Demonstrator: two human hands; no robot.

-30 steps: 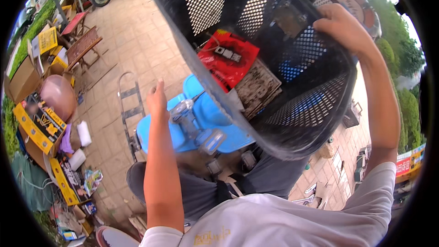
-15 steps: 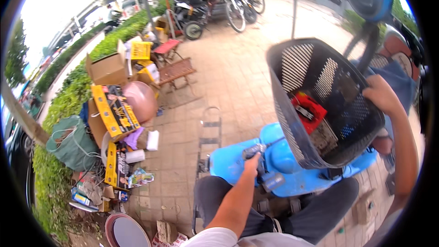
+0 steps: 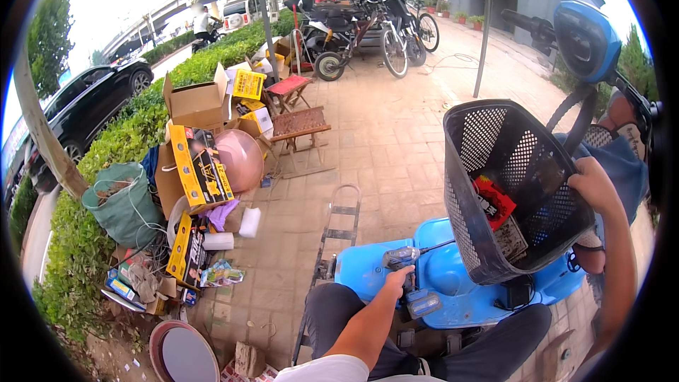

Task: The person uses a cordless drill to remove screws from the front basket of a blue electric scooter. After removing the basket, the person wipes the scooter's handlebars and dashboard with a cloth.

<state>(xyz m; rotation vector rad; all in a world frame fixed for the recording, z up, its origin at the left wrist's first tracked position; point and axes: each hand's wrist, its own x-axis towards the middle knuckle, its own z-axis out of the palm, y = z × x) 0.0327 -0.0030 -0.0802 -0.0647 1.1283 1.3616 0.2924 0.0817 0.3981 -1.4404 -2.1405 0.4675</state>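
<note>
My left hand (image 3: 397, 277) is wrapped round the handle of a cordless drill (image 3: 423, 305), which lies over the blue scooter body (image 3: 365, 266) with a long bit pointing toward the basket. My right hand (image 3: 594, 180) grips the right rim of the black mesh basket (image 3: 477, 240), tilted beside the handlebar above the scooter. A red packet (image 3: 495, 198) and a dirty flat piece (image 3: 511, 239) lie inside the basket. A small black box with a cable (image 3: 514, 296) is on the scooter below the basket.
At left, cardboard boxes (image 3: 191, 102), a green sack (image 3: 117, 198) and folding stools (image 3: 293, 126) line the hedge (image 3: 99, 170). Parked bikes (image 3: 392, 49) stand behind a pole (image 3: 481, 49). A black rack (image 3: 339, 209) and a round basin (image 3: 180, 354) lie on the paving.
My view has swung up and left to take in the walkway and street. My left hand has taken hold of the drill. My right hand still holds the basket, now lower in view.
</note>
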